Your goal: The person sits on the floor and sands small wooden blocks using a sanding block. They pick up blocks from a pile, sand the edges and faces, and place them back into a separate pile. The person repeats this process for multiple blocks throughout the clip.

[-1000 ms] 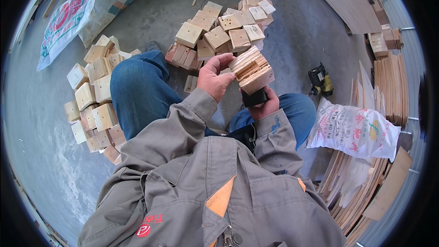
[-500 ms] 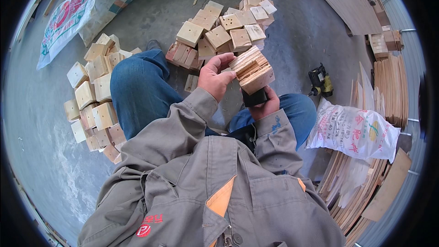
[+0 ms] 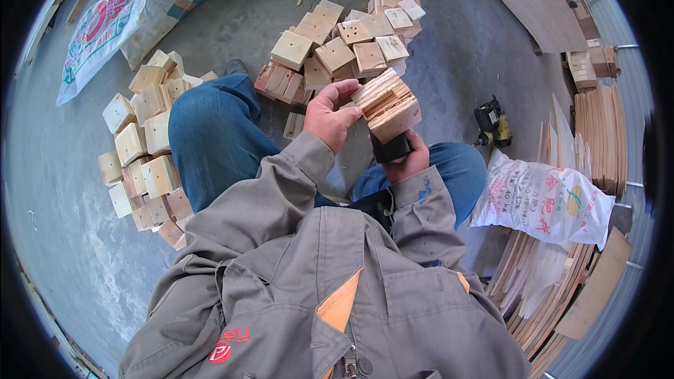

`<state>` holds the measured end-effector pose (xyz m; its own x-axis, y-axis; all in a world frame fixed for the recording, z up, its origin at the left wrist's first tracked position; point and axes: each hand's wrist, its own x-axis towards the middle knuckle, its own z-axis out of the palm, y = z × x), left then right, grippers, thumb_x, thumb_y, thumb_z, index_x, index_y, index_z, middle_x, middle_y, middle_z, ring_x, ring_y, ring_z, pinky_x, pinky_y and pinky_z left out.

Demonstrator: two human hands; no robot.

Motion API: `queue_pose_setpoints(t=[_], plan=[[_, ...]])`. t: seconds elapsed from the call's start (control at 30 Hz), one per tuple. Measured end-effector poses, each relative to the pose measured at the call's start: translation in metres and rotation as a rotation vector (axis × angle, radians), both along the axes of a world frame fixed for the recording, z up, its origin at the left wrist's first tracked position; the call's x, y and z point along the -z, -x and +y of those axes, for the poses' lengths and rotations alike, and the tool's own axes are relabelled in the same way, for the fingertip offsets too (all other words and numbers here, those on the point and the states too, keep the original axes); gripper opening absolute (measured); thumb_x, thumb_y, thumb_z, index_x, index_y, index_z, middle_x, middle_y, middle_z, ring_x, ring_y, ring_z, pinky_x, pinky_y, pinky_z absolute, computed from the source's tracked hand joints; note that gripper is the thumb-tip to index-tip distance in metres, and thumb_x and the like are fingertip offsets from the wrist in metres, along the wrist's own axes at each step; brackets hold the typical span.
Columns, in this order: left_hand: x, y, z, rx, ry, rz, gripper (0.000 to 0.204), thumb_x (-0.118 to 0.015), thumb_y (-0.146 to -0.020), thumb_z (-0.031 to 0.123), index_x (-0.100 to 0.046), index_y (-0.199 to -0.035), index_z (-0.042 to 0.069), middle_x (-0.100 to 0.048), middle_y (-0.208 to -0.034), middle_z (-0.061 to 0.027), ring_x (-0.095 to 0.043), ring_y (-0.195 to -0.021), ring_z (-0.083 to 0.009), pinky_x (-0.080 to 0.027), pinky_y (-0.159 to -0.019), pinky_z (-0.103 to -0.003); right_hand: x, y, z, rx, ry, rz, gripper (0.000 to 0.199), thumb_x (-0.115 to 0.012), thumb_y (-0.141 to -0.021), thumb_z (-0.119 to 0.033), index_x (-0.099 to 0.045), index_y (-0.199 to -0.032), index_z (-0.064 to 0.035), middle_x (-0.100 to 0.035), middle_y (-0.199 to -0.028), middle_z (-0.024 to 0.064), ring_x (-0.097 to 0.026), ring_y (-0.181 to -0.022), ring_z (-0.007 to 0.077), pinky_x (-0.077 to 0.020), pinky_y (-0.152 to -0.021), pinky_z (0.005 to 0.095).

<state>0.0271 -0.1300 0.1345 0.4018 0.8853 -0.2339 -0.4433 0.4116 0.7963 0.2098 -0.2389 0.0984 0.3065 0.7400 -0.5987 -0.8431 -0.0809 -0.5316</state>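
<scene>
Between my hands, above my knees, is a wooden block (image 3: 394,121) of layered wood with a groove along its top. My left hand (image 3: 328,116) grips the block's left edge, thumb and fingers closed on it. A black, flat-sided object (image 3: 391,149) sits right under the block. My right hand (image 3: 414,158) is closed around this black object from the right; its kind is hidden, and I cannot tell whether it is fixed to the block.
Piles of wooden blocks (image 3: 334,56) lie ahead and to the left (image 3: 131,144). A black and yellow-green power tool (image 3: 493,123) rests on the floor at right. Nearby are a white printed sack (image 3: 540,200) and stacked wood strips (image 3: 600,137). More sacks (image 3: 105,28) lie far left.
</scene>
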Motion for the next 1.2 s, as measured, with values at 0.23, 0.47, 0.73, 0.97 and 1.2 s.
queue_pose_setpoints(t=[0.23, 0.47, 0.73, 0.97, 1.2], plan=[[-0.0008, 0.0000, -0.0006, 0.001, 0.006, -0.010, 0.050, -0.067, -0.090, -0.010, -0.064, -0.139, -0.002, -0.070, -0.134, -0.0126, -0.066, -0.123, -0.0211, -0.055, -0.106, -0.034, -0.0021, 0.0012, 0.0001, 0.008, -0.013, 0.012, 0.055, -0.040, -0.110, -0.033, -0.048, -0.154, -0.0002, -0.064, -0.142, 0.0232, -0.068, -0.121, 0.0415, -0.0577, -0.104, 0.0582], [0.0004, 0.0001, 0.0002, 0.006, -0.010, 0.023, 0.051, -0.062, -0.092, -0.012, -0.063, -0.142, -0.001, -0.069, -0.136, -0.0127, -0.067, -0.121, -0.0211, -0.059, -0.102, -0.036, -0.0051, 0.0031, 0.0013, -0.003, -0.015, 0.000, 0.056, -0.040, -0.111, -0.032, -0.046, -0.156, 0.0001, -0.062, -0.146, 0.0237, -0.065, -0.128, 0.0412, -0.0545, -0.109, 0.0599], [0.0003, 0.0002, 0.0000, -0.001, 0.002, 0.032, 0.049, -0.062, -0.093, -0.012, -0.064, -0.141, -0.001, -0.069, -0.135, -0.0125, -0.067, -0.120, -0.0210, -0.059, -0.102, -0.036, -0.0066, 0.0050, 0.0022, 0.010, 0.000, -0.010, 0.055, -0.041, -0.111, -0.032, -0.046, -0.156, 0.0002, -0.062, -0.145, 0.0237, -0.066, -0.126, 0.0412, -0.0552, -0.108, 0.0595], [0.0011, 0.0007, -0.0004, -0.006, 0.021, 0.009, 0.047, -0.067, -0.092, -0.009, -0.066, -0.139, -0.001, -0.070, -0.132, -0.0120, -0.067, -0.120, -0.0200, -0.056, -0.103, -0.033, -0.0035, 0.0040, 0.0020, 0.010, 0.001, -0.018, 0.055, -0.041, -0.111, -0.031, -0.046, -0.156, -0.0001, -0.062, -0.146, 0.0236, -0.066, -0.127, 0.0410, -0.0547, -0.109, 0.0593], [0.0029, -0.0004, -0.0005, -0.005, 0.004, 0.034, 0.047, -0.064, -0.092, -0.011, -0.066, -0.139, -0.001, -0.070, -0.131, -0.0113, -0.068, -0.117, -0.0198, -0.058, -0.101, -0.034, 0.0002, 0.0021, 0.0014, 0.007, -0.017, -0.004, 0.054, -0.041, -0.111, -0.031, -0.046, -0.156, -0.0003, -0.062, -0.147, 0.0236, -0.065, -0.129, 0.0410, -0.0538, -0.110, 0.0596]])
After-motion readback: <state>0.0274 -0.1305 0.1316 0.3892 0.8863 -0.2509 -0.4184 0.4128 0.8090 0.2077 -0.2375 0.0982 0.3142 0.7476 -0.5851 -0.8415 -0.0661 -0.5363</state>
